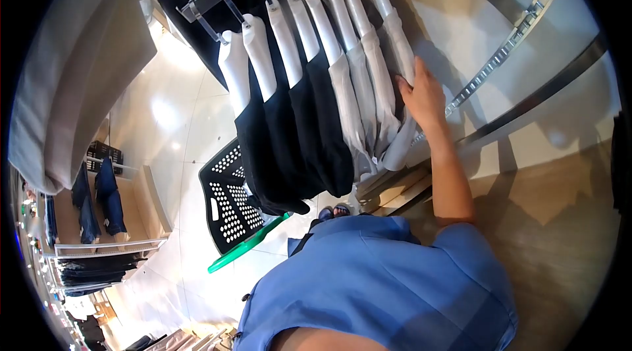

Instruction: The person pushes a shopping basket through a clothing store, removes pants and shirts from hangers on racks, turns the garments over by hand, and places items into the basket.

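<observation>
My right hand (426,95) is at the right end of a row of hanging clothes. Its thumb and fingers are around the edge of the last off-white top (399,48), and some fingers are hidden. Beside that top hang more off-white tops (376,81), then several black tops (296,134). White hangers (258,58) carry them from metal hooks (230,2). My left hand is out of view.
A black perforated basket (227,199) with a green handle (247,245) stands on the tiled floor left of the clothes. Metal rails (526,97) line the wall at right. Further left, jeans (108,199) hang above folded dark clothes (99,269). Grey-beige fabric (85,68) hangs at upper left.
</observation>
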The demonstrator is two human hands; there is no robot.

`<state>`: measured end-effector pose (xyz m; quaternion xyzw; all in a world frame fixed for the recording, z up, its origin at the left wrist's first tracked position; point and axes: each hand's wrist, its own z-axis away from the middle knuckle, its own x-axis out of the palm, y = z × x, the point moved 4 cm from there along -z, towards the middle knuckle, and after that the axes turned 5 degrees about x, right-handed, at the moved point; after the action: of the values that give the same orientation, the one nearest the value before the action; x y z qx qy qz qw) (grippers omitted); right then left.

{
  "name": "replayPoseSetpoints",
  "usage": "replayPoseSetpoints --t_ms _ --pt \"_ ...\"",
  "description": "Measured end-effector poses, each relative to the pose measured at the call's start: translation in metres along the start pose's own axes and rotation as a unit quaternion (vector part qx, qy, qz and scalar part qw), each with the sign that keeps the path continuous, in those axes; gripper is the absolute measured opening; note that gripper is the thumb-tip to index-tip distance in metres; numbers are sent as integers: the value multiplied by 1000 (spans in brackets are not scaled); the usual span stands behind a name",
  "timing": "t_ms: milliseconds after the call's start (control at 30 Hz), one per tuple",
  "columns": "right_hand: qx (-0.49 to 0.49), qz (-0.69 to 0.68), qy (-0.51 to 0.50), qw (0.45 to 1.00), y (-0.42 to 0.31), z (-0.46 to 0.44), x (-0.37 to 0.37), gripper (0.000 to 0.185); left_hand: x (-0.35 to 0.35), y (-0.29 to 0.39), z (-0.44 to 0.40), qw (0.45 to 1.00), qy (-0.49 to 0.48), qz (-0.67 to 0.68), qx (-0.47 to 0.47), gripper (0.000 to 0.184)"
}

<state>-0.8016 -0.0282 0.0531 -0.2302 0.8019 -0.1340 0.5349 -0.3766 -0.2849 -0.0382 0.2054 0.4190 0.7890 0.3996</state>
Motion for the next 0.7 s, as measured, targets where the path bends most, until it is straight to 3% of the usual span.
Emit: replayPoseSetpoints --t_ms 533,700 --pt "-27 -66 23 997 -8 3 1 49 16 -8 -11 997 -19 69 8 37" --pt "-45 -154 101 982 -15 -1 -8 42 28 -9 -20 993 -30 114 20 35"
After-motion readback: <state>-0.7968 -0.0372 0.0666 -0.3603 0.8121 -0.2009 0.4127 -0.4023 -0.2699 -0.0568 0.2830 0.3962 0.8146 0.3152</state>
